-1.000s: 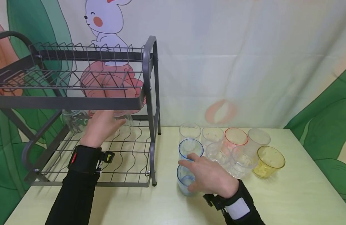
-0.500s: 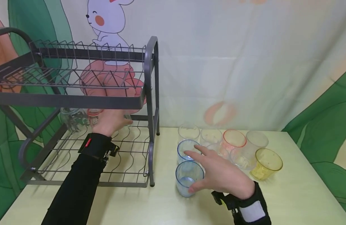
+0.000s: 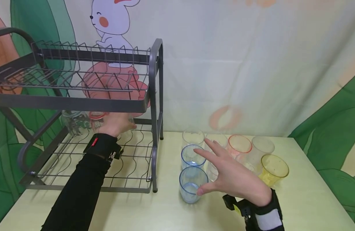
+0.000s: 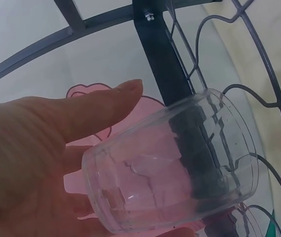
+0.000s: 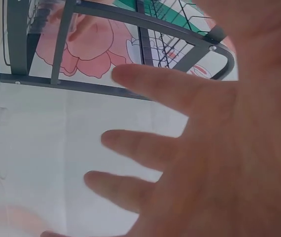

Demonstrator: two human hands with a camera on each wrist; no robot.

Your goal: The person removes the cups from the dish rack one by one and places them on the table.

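Left hand (image 3: 115,123) is clamped round a clear cup (image 4: 172,165), held tilted over the lower wire shelf (image 3: 128,160) of the grey dish rack (image 3: 154,96), under the upper tier; can't tell if the cup touches the wire yet

Right hand (image 3: 233,176) is spread, fingers apart, holding nothing; it hovers over the cup cluster on the table (image 3: 304,199), thumb just beside the near blue-rimmed cup (image 3: 191,185)

Progress, as I read it: two cups already sit at the back of the lower shelf, at 9 o'clock of the left hand, a clear one (image 3: 74,122) and a red-rimmed one (image 3: 97,117). Third is going in. Upper tier holds nothing visible

Left on the table: second blue-rimmed cup (image 3: 191,155) at 12 o'clock of the near one, clear cup (image 3: 193,137) behind that, red-rimmed cup (image 3: 239,144), yellow cup (image 3: 274,168) at 3 o'clock of the group, plus further clear ones partly hidden by the hand

In the way: the rack's right upright (image 3: 155,150) stands between cluster and shelf, and the upper tier limits headroom. Cups are packed close, so neighbours are easy to knock
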